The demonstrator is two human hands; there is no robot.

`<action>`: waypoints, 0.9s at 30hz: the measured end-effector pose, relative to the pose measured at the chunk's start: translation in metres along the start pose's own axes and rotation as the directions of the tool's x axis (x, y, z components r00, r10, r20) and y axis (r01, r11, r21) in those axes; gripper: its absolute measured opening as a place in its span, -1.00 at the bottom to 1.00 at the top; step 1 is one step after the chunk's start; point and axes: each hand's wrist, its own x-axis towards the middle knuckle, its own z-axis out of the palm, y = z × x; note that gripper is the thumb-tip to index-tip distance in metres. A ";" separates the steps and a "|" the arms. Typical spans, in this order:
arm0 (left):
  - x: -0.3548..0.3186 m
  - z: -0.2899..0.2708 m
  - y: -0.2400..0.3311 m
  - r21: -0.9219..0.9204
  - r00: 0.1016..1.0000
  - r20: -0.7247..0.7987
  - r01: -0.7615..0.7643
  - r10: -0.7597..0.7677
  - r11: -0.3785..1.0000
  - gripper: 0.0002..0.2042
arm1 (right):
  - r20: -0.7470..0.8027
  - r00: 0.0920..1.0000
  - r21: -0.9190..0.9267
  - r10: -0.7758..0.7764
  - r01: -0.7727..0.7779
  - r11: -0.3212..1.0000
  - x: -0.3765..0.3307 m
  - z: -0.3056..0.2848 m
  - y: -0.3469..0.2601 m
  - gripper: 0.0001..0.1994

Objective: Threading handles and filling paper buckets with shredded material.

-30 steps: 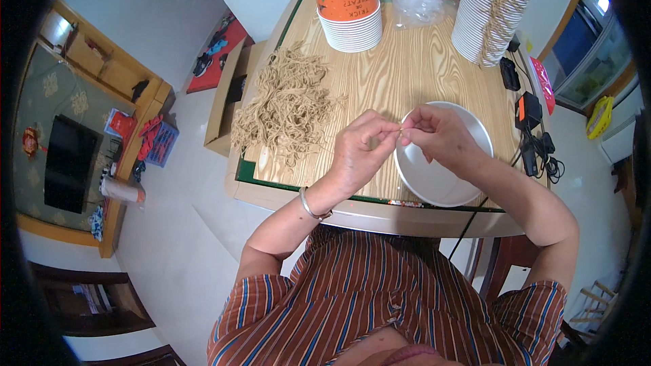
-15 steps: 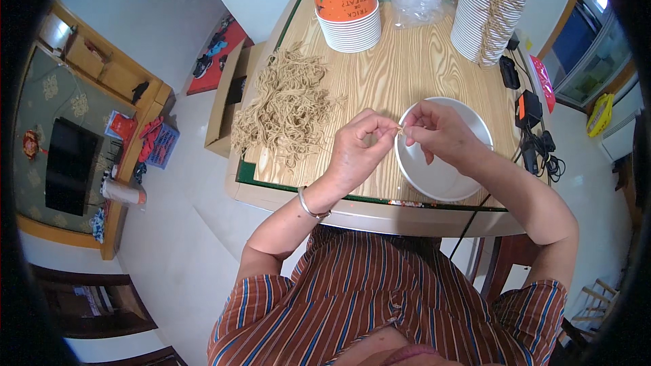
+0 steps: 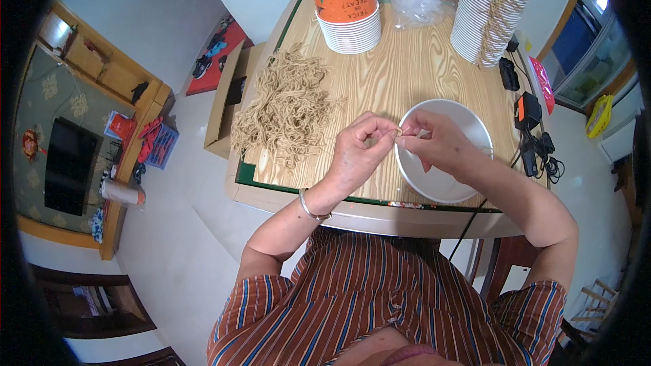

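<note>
My left hand (image 3: 361, 146) and my right hand (image 3: 437, 139) meet fingertip to fingertip over the left rim of a white paper bucket (image 3: 447, 186). Both are pinched on a tiny bit of tan string (image 3: 399, 131), mostly hidden by the fingers. The bucket stands with its mouth up at the table's near edge, under my right hand. To the left of my hands lies a loose heap of tan strings (image 3: 288, 105), tangled and spread on the wood-grain table (image 3: 380, 81).
A stack of orange and white buckets (image 3: 347, 24) stands upside down at the back. A clear plastic bag (image 3: 415, 0) lies beside it. Tan strings hang down a tall bucket stack (image 3: 471, 20). Black adapters and cables (image 3: 532, 139) line the right edge; a cardboard box (image 3: 224, 105) stands left.
My right fingertips have shifted slightly left and down against my left ones, still pinching the string. The bucket sits marginally lower in view.
</note>
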 end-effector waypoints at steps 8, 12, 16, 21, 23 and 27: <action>-0.003 0.002 0.012 0.189 0.994 -0.024 -0.100 0.106 0.977 -0.94 | -0.007 1.000 0.045 0.016 -0.015 0.999 0.000 -0.002 -0.001 -0.80; -0.004 0.003 0.012 0.255 0.989 -0.031 -0.131 0.143 0.958 -0.95 | -0.028 0.999 0.061 -0.024 0.026 0.998 0.000 -0.002 0.000 -0.83; -0.006 0.004 0.014 0.263 0.989 -0.031 -0.134 0.148 0.955 -0.94 | -0.027 0.999 0.071 -0.023 0.025 0.997 0.000 -0.002 0.001 -0.86; -0.007 0.005 0.012 0.267 0.985 -0.058 -0.139 0.159 0.954 -0.94 | -0.025 0.999 0.077 -0.048 0.050 0.996 0.000 -0.002 -0.001 -0.87; -0.007 0.005 0.012 0.254 0.988 -0.065 -0.121 0.142 0.960 -0.95 | -0.019 0.998 0.091 -0.057 0.058 0.994 0.000 -0.002 0.000 -0.87; -0.007 0.005 0.013 0.226 0.991 -0.079 -0.086 0.106 0.970 -0.96 | -0.013 0.998 0.101 -0.055 0.056 0.993 -0.001 -0.001 -0.001 -0.86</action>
